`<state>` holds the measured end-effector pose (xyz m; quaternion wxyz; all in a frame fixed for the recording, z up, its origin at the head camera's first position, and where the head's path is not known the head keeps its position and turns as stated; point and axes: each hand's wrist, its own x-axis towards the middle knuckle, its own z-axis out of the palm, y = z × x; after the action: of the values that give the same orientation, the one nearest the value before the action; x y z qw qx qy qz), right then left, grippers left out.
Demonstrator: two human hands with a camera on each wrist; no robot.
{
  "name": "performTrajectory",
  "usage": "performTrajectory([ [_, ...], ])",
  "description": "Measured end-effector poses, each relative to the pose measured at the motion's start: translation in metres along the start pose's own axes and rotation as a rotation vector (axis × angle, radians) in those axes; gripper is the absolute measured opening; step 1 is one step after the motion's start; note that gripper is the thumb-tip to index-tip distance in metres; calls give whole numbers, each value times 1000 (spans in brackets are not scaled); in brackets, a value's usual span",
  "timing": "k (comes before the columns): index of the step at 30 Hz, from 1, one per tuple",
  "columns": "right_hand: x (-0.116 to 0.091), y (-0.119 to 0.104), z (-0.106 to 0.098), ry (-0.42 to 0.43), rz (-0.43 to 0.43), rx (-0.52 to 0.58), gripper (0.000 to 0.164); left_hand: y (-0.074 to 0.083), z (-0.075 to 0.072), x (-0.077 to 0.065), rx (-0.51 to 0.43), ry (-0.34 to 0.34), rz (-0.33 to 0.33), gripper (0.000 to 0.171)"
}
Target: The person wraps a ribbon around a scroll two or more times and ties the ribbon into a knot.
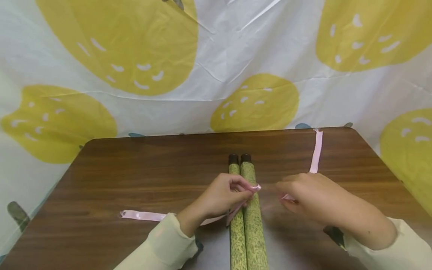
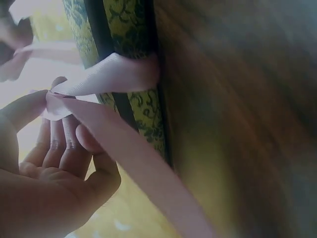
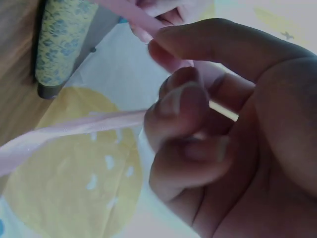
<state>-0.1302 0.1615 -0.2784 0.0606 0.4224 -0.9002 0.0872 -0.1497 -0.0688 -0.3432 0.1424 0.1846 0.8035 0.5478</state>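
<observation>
Two slim rolls, like scrolls, lie side by side in patterned green-yellow fabric with dark end caps: a left roll (image 1: 238, 243) and a right roll (image 1: 255, 228). A pink ribbon (image 1: 143, 215) passes round them, as the left wrist view shows. Over the rolls, my left hand (image 1: 219, 197) pinches a bend of the ribbon (image 2: 129, 129) between thumb and fingertips. To the right of the rolls, my right hand (image 1: 312, 197) pinches another stretch of the ribbon (image 3: 133, 15) between thumb and finger, its other fingers curled. One ribbon end trails left, the other toward the far edge.
The brown wood-grain table (image 1: 162, 161) carries everything. A white cloth with yellow fruit shapes (image 1: 222, 48) hangs upright behind its far edge. Pale sleeves (image 1: 162, 240) cover both forearms.
</observation>
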Motion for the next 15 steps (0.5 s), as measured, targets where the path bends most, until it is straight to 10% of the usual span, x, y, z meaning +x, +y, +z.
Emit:
performTrajectory([
  [15,44,-6,-6,70,-230,9,10,1,5,-5,-47,-46,50,11],
])
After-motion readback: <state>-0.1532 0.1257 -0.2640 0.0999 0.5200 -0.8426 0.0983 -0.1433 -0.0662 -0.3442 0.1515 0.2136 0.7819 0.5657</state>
